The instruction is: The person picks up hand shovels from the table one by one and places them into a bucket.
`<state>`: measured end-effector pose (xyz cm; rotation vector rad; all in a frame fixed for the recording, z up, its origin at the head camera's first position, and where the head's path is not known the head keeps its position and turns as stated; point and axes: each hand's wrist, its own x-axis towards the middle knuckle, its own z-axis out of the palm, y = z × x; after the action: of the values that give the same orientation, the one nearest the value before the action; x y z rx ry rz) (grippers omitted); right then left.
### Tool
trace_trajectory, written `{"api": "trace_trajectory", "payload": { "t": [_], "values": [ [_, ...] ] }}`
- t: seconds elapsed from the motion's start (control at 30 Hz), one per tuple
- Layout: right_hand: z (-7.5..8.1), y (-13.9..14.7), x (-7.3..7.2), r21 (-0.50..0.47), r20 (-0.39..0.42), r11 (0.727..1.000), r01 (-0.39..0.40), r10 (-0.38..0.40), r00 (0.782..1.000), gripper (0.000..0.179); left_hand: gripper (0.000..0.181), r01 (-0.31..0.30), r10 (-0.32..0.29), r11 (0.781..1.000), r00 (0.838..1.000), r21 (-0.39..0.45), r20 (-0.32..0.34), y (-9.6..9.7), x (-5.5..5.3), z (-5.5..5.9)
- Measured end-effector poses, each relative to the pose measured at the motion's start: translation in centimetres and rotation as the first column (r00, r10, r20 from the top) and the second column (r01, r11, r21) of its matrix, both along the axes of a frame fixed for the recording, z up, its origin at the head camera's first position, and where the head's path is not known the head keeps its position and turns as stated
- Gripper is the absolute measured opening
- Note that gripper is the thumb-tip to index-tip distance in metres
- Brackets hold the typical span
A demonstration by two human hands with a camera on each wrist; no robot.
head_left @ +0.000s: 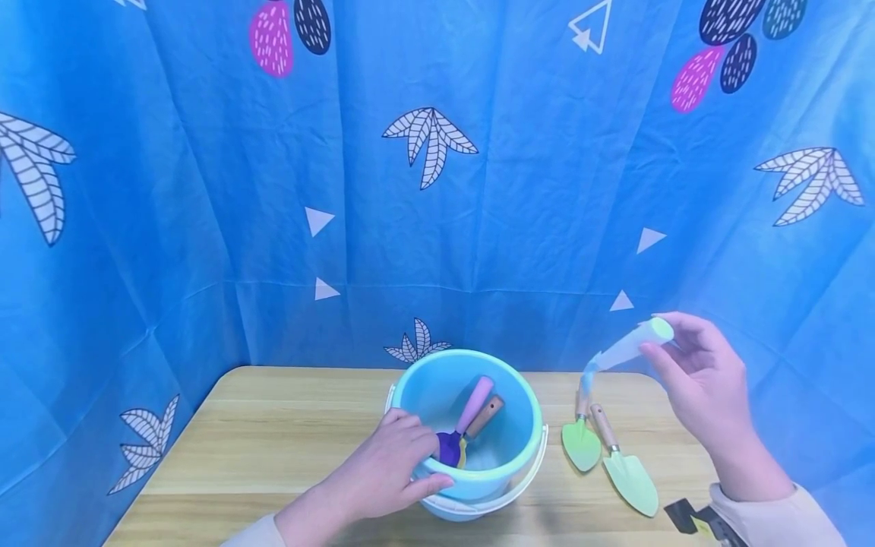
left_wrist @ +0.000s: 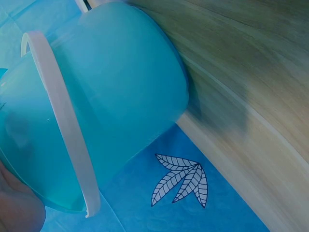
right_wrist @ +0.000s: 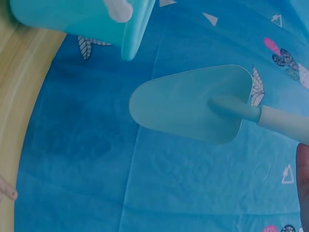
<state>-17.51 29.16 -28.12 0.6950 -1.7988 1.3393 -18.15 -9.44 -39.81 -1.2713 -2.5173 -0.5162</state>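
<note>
Right fingers (head_left: 692,322) pinch a raised trowel (right_wrist: 183,104) by its handle (head_left: 625,347); left fingers (head_left: 403,428) grip the bucket rim (head_left: 472,355).

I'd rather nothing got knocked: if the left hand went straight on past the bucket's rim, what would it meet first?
Probably the purple tool inside the bucket, just ahead of the left hand gripping the rim, though the depth there is unclear.

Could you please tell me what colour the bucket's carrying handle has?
The carrying handle is white; it shows best in the left wrist view.
</note>
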Motion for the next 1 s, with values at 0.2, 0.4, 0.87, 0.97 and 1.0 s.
{"api": "trace_trajectory", "payload": {
  "t": [0.2, 0.4, 0.87, 0.97, 1.0],
  "values": [
    [0.7, -1.3, -0.2, -0.12, -0.056, 0.978, -0.172, 0.167, 0.984, 0.039, 0.038, -0.004, 0.005, 1.0, 1.0, -0.007, 0.013, 0.0, 0.0, 0.0],
    [1.1, -2.8, 0.0, -0.116, -0.065, 0.974, -0.197, 0.191, 0.98, 0.037, 0.038, -0.002, 0.002, 1.0, 1.0, -0.002, 0.007, 0.0, -0.1, -0.1],
    [0.1, -6.1, -0.6, -0.067, -0.066, 0.938, -0.34, 0.336, 0.94, 0.035, 0.035, 0.001, -0.001, 1.0, 1.0, 0.001, -0.031, 0.0, 0.0, 0.0],
    [-0.4, -6.7, -0.6, -0.051, -0.046, 0.935, -0.352, 0.35, 0.936, 0.035, 0.036, 0.0, 0.0, 1.0, 1.0, 0.002, -0.026, 0.0, 0.0, 0.1],
    [-0.6, -6.9, -0.6, -0.046, -0.037, 0.935, -0.352, 0.35, 0.936, 0.035, 0.035, 0.001, -0.001, 1.0, 1.0, 0.004, -0.028, 0.0, 0.0, 0.1]
  ]
}}
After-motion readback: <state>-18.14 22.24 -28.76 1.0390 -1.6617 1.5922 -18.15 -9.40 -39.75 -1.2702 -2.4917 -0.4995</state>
